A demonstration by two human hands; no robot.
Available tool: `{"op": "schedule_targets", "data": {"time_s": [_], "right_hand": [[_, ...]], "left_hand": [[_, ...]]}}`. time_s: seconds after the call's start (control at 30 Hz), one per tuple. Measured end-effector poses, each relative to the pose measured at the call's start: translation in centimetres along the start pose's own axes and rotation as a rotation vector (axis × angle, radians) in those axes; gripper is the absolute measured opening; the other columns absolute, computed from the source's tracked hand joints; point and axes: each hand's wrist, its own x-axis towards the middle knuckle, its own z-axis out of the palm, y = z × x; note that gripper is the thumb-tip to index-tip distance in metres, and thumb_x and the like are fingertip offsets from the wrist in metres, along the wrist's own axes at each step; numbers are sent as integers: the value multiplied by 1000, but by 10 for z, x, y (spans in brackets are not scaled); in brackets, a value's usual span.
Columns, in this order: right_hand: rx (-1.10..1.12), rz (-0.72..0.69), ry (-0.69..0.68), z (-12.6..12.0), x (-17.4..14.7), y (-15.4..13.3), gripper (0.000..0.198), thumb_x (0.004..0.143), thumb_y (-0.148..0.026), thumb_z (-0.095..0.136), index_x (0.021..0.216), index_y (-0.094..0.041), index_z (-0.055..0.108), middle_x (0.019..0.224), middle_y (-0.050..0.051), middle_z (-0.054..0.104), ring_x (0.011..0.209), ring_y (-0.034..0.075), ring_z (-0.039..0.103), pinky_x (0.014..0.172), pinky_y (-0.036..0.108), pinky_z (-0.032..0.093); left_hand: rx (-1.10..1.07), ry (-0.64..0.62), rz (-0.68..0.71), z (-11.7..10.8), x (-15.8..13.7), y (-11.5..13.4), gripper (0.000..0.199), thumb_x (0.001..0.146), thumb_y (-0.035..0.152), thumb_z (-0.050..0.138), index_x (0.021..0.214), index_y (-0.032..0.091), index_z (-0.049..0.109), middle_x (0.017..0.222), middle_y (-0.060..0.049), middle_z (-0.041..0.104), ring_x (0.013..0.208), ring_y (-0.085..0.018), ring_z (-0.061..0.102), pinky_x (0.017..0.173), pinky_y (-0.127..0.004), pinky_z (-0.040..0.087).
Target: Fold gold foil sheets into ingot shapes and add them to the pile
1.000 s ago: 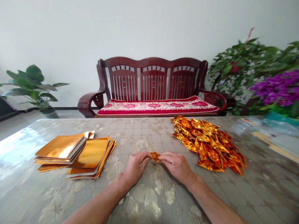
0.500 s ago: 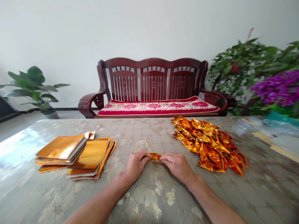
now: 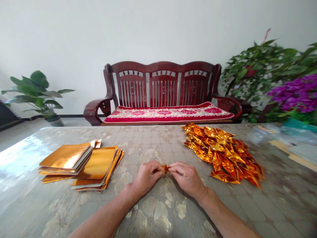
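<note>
As the left hand (image 3: 148, 177) and right hand (image 3: 187, 178) each pinch one side tight, the foil (image 3: 165, 169) sits squarely between them, neither nearer.

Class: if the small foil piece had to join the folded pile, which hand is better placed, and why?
The right hand, probably: it pinches one side of the small foil piece and is nearer the folded pile. The left hand, pinching the other side, is nearer the flat sheets.

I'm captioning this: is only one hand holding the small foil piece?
No, the left hand and right hand both pinch the folded gold foil piece.
</note>
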Motion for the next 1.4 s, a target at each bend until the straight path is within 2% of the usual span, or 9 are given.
{"op": "schedule_targets", "data": {"time_s": [0.37, 0.57, 0.8, 1.1, 1.27, 1.4], "right_hand": [[3, -72, 35, 3, -1, -8, 21, 87, -9, 57, 86, -23, 73, 84, 2, 74, 75, 14, 69, 70, 23, 53], [-103, -121, 24, -6, 0, 4, 14, 91, -17, 61, 91, -23, 73, 92, 3, 74, 83, 15, 69, 75, 25, 53], [-232, -155, -19, -13, 2, 9, 15, 92, -17, 60, 87, -22, 73, 86, 3, 72, 81, 16, 66, 73, 25, 49], [-160, -74, -33, -9, 2, 10, 15, 89, -13, 62, 89, -22, 74, 86, 3, 71, 80, 16, 66, 73, 24, 50], [-103, -3, -49, -9, 4, 4, 15, 88, -15, 64, 86, -23, 75, 84, 2, 71, 79, 14, 66, 72, 23, 50], [-59, 108, -23, -8, 5, -6, 19, 91, -20, 61, 78, -23, 75, 80, 1, 70, 75, 13, 65, 71, 23, 48]], "left_hand": [[5, 14, -1, 4, -2, 5, 15, 81, 12, 62, 70, 18, 69, 69, 1, 70, 67, -12, 64, 66, -19, 45], [54, 55, -44, -4, 0, -8, 15, 80, 8, 59, 75, 18, 68, 75, 1, 71, 71, -13, 64, 69, -20, 46], [132, 36, -34, -4, 0, -15, 12, 82, 13, 62, 72, 18, 66, 71, 2, 67, 69, -12, 63, 66, -20, 44], [118, 8, -88, -6, 5, -9, 14, 86, 22, 62, 80, 21, 74, 79, 0, 73, 75, -14, 66, 73, -22, 46], [114, 18, -159, -4, 6, 0, 38, 94, 35, 50, 68, 19, 72, 69, -1, 70, 62, -13, 62, 62, -23, 44], [112, 91, -191, 1, 6, 2, 23, 85, 29, 60, 70, 20, 75, 72, 0, 73, 68, -14, 65, 66, -23, 45]]}}
